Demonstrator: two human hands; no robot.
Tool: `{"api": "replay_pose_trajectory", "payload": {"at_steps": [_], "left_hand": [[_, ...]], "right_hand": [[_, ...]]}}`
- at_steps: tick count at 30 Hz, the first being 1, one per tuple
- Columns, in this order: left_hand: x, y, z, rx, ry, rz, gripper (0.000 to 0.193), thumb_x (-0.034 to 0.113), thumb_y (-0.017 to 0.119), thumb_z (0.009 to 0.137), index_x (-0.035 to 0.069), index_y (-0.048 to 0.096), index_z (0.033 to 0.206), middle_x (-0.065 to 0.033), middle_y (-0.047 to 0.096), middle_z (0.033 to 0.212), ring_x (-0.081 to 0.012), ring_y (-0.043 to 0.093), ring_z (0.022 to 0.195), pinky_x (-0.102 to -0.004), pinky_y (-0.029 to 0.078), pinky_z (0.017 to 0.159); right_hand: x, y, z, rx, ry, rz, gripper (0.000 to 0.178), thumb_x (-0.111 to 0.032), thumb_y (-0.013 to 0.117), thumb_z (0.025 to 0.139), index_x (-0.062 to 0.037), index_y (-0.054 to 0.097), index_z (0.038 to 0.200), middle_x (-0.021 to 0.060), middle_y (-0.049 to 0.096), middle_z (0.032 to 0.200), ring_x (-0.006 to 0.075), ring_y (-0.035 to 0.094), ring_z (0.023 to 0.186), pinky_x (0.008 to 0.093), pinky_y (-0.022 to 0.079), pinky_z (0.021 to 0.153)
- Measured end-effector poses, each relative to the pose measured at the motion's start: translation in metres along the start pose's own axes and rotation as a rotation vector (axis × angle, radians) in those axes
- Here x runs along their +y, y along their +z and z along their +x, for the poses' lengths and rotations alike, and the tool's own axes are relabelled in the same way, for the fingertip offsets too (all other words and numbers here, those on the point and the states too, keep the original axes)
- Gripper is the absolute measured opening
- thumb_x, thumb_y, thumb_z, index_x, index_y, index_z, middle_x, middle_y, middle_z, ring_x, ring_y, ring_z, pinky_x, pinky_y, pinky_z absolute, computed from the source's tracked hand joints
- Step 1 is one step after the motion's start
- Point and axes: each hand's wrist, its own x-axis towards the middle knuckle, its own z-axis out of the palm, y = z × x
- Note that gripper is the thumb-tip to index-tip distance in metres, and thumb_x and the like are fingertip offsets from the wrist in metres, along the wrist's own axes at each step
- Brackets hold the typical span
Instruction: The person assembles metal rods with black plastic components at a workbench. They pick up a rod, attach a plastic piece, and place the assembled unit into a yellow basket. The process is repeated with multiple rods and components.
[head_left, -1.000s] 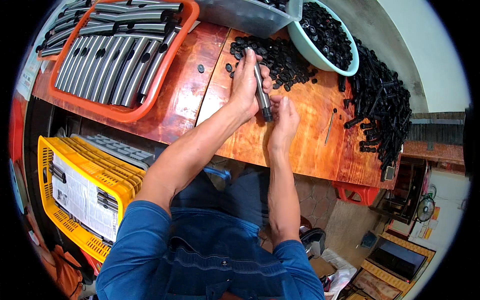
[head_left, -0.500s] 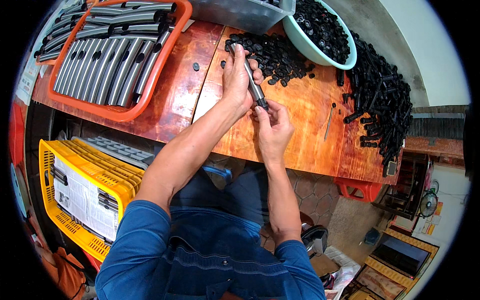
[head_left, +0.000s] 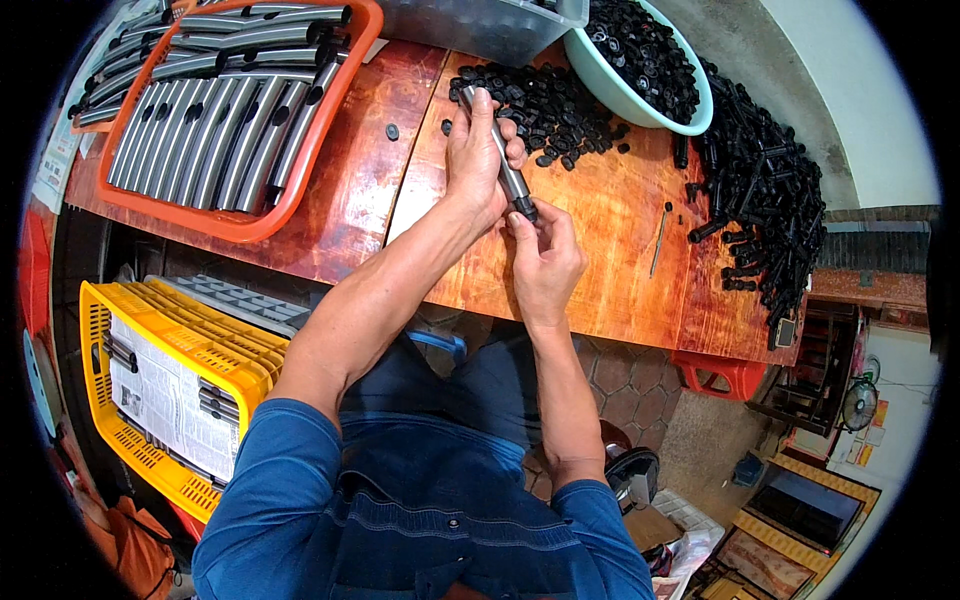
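Observation:
My left hand (head_left: 478, 160) is wrapped round a silvery metal tube (head_left: 511, 177) and holds it tilted over the wooden table, its far end by the thumb tip. At the tube's near end sits a black plastic fitting (head_left: 526, 210). The thumb and fingers of my right hand (head_left: 548, 255) pinch that fitting; how far it sits inside the tube cannot be made out. Beyond my left hand lies a spread of small black plastic caps (head_left: 545, 115). To the right of my hands a thin metal rod with a dark tip (head_left: 660, 240) rests on the wood.
An orange basket (head_left: 285, 212) full of metal tubes stands at the left on the table (head_left: 345, 190). A pale green basin (head_left: 640, 112) of black caps and a heap of black fittings (head_left: 765, 200) occupy the right. A grey bin (head_left: 470, 30) stands behind. Lower left is a yellow basket (head_left: 180, 490).
Hardly anything differs. Both hands keep their grips on the tube and the fitting, with only a very slight shift of the right fingers.

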Motion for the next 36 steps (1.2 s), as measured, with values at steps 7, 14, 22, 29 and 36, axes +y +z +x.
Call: {"api": "replay_pose_trajectory", "payload": {"at_steps": [7, 14, 22, 29, 36], "left_hand": [[-0.001, -0.001, 0.002, -0.009, -0.007, -0.001, 0.037, 0.047, 0.053, 0.104, 0.012, 0.043, 0.107, -0.0010, 0.046, 0.072, -0.0090, 0.042, 0.053, -0.0235, 0.037, 0.047], [-0.007, -0.006, 0.001, -0.130, -0.187, -0.065, 0.044, 0.054, 0.048, 0.104, 0.011, 0.044, 0.106, -0.0036, 0.049, 0.069, -0.0131, 0.048, 0.053, -0.0260, 0.041, 0.046], [-0.012, -0.001, -0.006, -0.169, -0.262, -0.043, 0.047, 0.059, 0.039, 0.105, 0.013, 0.048, 0.103, -0.0017, 0.047, 0.071, -0.0127, 0.044, 0.056, -0.0261, 0.037, 0.051], [-0.019, -0.002, -0.012, -0.111, -0.218, -0.001, 0.048, 0.059, 0.034, 0.106, 0.012, 0.042, 0.104, -0.0012, 0.044, 0.070, -0.0114, 0.043, 0.053, -0.0251, 0.036, 0.047], [-0.024, 0.003, -0.021, -0.125, -0.268, -0.017, 0.049, 0.061, 0.035, 0.105, 0.012, 0.042, 0.105, -0.0005, 0.044, 0.068, -0.0105, 0.043, 0.050, -0.0233, 0.036, 0.043]], "right_hand": [[0.007, 0.003, -0.002, 0.017, 0.007, 0.060, 0.024, -0.005, 0.074, 0.088, 0.0035, 0.065, 0.109, 0.0141, 0.074, 0.082, 0.0184, 0.074, 0.073, 0.0312, 0.057, 0.064], [-0.007, -0.003, 0.019, 0.047, 0.182, 0.473, 0.038, -0.030, 0.051, 0.106, 0.0043, 0.060, 0.118, 0.0094, 0.063, 0.104, 0.0157, 0.060, 0.086, 0.0298, 0.050, 0.080], [0.007, 0.018, 0.045, 0.216, 0.293, 0.636, 0.051, -0.045, 0.037, 0.109, 0.0007, 0.060, 0.105, 0.0094, 0.062, 0.094, 0.0161, 0.060, 0.085, 0.0333, 0.048, 0.080], [0.012, 0.020, 0.043, 0.349, 0.290, 0.670, 0.058, -0.053, 0.037, 0.108, 0.0009, 0.060, 0.104, 0.0102, 0.061, 0.094, 0.0194, 0.059, 0.089, 0.0347, 0.047, 0.082], [0.009, 0.020, 0.046, 0.386, 0.297, 0.689, 0.057, -0.051, 0.037, 0.108, 0.0011, 0.060, 0.102, 0.0098, 0.061, 0.091, 0.0181, 0.059, 0.083, 0.0322, 0.048, 0.076]]}}
